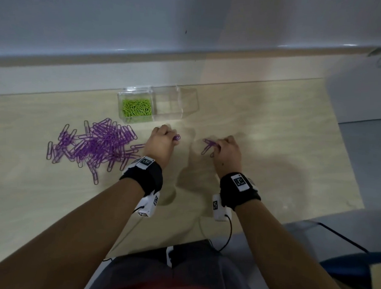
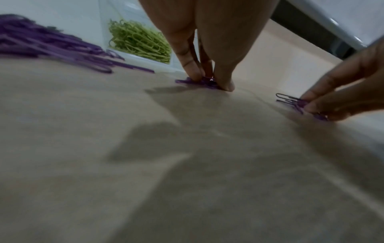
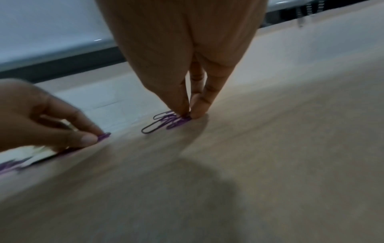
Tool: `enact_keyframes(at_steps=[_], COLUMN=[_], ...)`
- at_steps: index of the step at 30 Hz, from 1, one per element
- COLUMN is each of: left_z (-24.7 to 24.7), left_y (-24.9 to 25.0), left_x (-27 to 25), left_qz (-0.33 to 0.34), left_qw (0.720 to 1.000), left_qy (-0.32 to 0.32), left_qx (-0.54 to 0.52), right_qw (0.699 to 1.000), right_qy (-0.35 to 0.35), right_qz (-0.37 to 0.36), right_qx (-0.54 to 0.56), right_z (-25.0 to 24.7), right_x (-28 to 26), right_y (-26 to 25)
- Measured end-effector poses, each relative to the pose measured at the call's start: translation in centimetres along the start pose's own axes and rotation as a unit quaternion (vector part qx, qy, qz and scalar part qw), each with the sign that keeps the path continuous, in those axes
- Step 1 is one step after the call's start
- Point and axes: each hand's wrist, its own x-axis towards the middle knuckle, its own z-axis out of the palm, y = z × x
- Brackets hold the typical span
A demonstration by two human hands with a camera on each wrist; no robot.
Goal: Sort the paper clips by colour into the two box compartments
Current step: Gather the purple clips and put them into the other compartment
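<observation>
Purple clips pinched by right hand; left hand likewise.

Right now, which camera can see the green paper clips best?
The head view. It looks down into the clear box, so the green paper clips show filling its left compartment. The left wrist view shows them sideways and blurry through the wall. The right wrist view misses them.

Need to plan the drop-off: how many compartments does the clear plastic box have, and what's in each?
2. The left compartment of the clear plastic box holds green paper clips; the right compartment looks empty. No other compartments visible.
</observation>
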Motion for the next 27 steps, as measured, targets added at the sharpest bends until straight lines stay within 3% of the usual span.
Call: enact_keyframes(at_steps=[6,9,11,15,18,21,23,25,27], left_z=[-0.3,-2.1,-2.8,-3.9,-4.6,-4.6,-5.1,-5.9,-7.1], left_y=[-0.8,0.6,1.0,1.5,1.6,0.4,-0.3,-0.6,-0.2], left_x=[0.5,0.1,0.1,0.1,-0.1,-0.3,-0.3,-0.1,0.6], left_qz=[0.071,0.122,0.172,0.203,0.17,0.119,0.044,-0.004,-0.024], left_qw=[0.971,0.951,0.935,0.925,0.927,0.966,0.996,0.994,0.97], left_qy=[-0.125,-0.138,-0.101,-0.081,-0.161,-0.108,-0.028,0.078,0.173], left_qx=[0.193,0.246,0.294,0.312,0.293,0.204,0.072,-0.075,-0.171], right_qw=[0.991,0.983,0.974,0.96,0.966,0.984,0.986,0.983,0.977], right_qy=[-0.109,-0.131,-0.141,-0.175,-0.193,-0.173,-0.122,-0.086,-0.056], right_qz=[-0.046,-0.076,-0.107,-0.123,-0.087,-0.045,-0.034,-0.046,-0.073], right_qx=[-0.06,-0.106,-0.142,-0.181,-0.149,0.002,0.112,0.156,0.194], right_z=[-1.0,-0.9,-0.8,-0.8,-1.4,-1.2,-1.2,-1.8,-2.7], right_x=[0.6,1.1,1.3,1.9,2.6,2.6,2.5,2.8,3.7], right_y=[-2.3,-3.5,-4.2,-5.3,-5.6,-4.9,-4.8,-6.0,-8.0])
